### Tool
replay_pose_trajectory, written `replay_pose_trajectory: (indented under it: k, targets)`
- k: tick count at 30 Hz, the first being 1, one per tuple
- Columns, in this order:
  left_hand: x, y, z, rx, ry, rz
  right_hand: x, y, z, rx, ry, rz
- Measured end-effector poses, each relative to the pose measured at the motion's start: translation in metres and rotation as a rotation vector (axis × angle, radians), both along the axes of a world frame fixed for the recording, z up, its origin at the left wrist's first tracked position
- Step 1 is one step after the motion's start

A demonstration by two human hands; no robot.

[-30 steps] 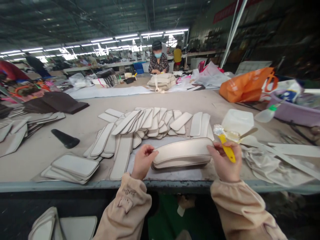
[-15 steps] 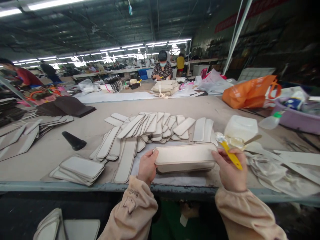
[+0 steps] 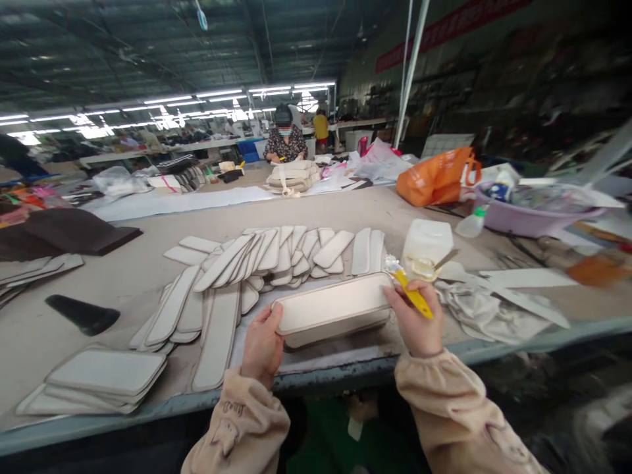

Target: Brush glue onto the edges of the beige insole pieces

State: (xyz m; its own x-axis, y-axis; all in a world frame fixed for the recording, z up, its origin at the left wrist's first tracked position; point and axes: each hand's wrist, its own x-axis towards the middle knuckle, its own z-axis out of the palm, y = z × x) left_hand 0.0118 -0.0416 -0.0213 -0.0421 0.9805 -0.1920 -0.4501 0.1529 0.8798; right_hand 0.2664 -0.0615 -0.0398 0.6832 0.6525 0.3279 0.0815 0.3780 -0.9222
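Note:
A long cream panel [image 3: 336, 303] with rounded corners and a darker edge is stretched between my two hands, its right end a little higher. My left hand [image 3: 264, 342] pinches the left end, thumb on top. The right end is gripped by my right hand [image 3: 419, 316], which also holds a yellow-handled brush [image 3: 413, 295], its white-coated head pointing up and left. Directly under the held panel lie more panels [image 3: 340, 331], partly hidden by it. A heap of similar pieces [image 3: 271, 250] spreads behind and to the left.
A white plastic container [image 3: 427, 240] with a spatula stands beyond my right hand, near a crumpled cloth [image 3: 488, 309]. At left are a black tapered object [image 3: 81, 315] and stacked wider panels [image 3: 99, 372]. An orange bag [image 3: 434, 176] and purple basin [image 3: 543, 210] sit far right. A co-worker [image 3: 285, 141] sits opposite.
My view has swung to the right, so the table's contents appear farther left. Both hands keep hold of the panel, which now slopes upward to the right in the picture.

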Motion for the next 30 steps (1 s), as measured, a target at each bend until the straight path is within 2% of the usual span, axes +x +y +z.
replay_pose_trajectory:
  k: [3,7,11,15,17,23,30]
  targets:
    - [-0.011,-0.002,0.003,-0.019,0.067,-0.127,0.003,-0.002,0.007,0.005,0.019,0.023]
    - [-0.019,-0.016,0.014,-0.099,0.080,-0.464,0.011,-0.005,0.022,0.044,0.073,0.065]
    - [-0.001,-0.038,0.018,-0.203,0.108,-0.864,0.018,-0.007,0.033,0.061,0.061,0.141]
    - [0.027,-0.051,0.005,-0.161,0.114,-1.083,0.025,-0.007,0.036,0.067,0.081,0.183]
    - [0.041,-0.054,-0.002,-0.190,0.113,-1.098,0.028,-0.006,0.036,0.078,0.107,0.199]
    - [0.076,-0.072,-0.017,-0.296,0.165,-0.869,0.030,-0.005,0.030,0.070,0.103,0.180]
    - [0.091,-0.080,-0.025,-0.302,0.165,-0.817,0.030,-0.005,0.020,0.021,0.033,0.131]
